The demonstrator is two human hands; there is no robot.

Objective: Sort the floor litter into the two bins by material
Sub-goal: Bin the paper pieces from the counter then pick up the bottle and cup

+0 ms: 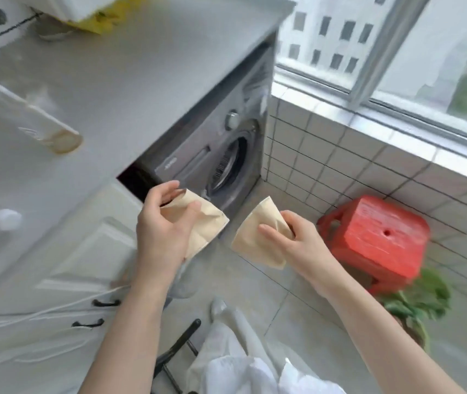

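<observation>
Two tan paper pieces, one per hand. Left hand [162,223] pinched a creased paper piece [198,223] between thumb and fingers; right hand [292,240] gripped the second paper piece [258,237], fingers curled round it. Both held above the tiled floor [255,294], apart, in front of one washing machine [223,155]. One red stool [377,237] at right. No bins visible. Frame motion-blurred; the green plant [414,300] was hard to make out.

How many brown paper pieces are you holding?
2. One tan paper piece is gripped in the left hand; the other tan paper piece is pinched by the right hand. More may lie out of view.
</observation>
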